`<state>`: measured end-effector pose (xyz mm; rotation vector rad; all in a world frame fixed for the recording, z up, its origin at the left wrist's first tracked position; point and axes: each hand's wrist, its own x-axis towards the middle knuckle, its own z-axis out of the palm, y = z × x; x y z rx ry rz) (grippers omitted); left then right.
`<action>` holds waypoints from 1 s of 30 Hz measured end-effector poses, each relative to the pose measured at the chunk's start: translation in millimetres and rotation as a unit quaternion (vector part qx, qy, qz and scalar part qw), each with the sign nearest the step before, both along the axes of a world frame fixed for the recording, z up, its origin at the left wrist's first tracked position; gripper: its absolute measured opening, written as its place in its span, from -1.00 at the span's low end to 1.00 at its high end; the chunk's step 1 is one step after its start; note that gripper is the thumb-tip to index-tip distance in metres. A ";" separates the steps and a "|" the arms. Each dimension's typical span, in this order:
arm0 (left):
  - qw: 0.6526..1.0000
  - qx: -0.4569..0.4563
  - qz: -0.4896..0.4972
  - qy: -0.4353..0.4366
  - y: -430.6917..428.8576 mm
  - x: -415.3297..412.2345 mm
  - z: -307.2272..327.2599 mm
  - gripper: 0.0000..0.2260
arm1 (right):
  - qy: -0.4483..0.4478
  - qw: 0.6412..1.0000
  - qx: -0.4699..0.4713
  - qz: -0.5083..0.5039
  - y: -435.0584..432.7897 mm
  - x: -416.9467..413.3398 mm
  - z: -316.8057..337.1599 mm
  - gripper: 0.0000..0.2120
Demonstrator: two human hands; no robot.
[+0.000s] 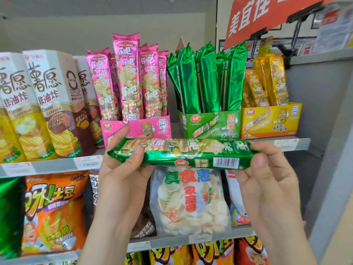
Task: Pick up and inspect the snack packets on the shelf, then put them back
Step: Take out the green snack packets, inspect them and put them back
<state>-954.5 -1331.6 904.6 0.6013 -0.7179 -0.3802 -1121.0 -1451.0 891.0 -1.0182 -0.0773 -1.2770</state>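
A long green snack packet point(183, 153) lies level in front of the shelf, held at both ends. My left hand point(122, 169) grips its left end, thumb on the front. My right hand point(267, 175) pinches its right end beside the barcode. Behind it, more green packets point(206, 77) stand upright in a green display box point(210, 124) on the top shelf. Upright pink packets point(129, 79) fill a pink box point(137, 129) to the left, and yellow packets point(267, 81) fill a yellow box point(271, 119) to the right.
Tall chip cartons point(49, 104) stand at the left of the top shelf. On the shelf below are an orange chip bag point(55, 211) and a clear cracker bag point(189, 201). A grey wall panel point(324, 111) bounds the shelf on the right, with a red sign point(267, 14) overhead.
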 end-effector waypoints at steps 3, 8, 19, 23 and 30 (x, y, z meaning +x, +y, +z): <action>0.999 -0.036 -0.032 -0.012 3.9 1.6 3.9 -0.51 | 0.026 0.999 0.013 -0.023 -3.8 -1.9 -7.5 -0.87; 0.996 -0.057 -0.059 -0.043 3.9 0.3 10.3 -0.56 | 0.069 0.997 0.017 -0.042 -7.9 -1.8 -14.1 -0.73; 0.994 0.025 0.013 -0.106 -17.8 -14.3 57.2 -0.51 | 0.362 0.893 -0.202 0.177 -0.1 3.0 -26.1 -0.52; 0.992 -0.043 0.015 -0.117 -21.8 -15.1 66.6 -0.53 | 0.274 0.939 -0.152 0.139 2.1 4.2 -20.2 -0.41; 0.946 0.086 0.167 -0.264 -12.4 -4.5 36.0 -0.64 | 0.027 0.997 0.063 0.020 -32.3 -19.0 34.1 -0.85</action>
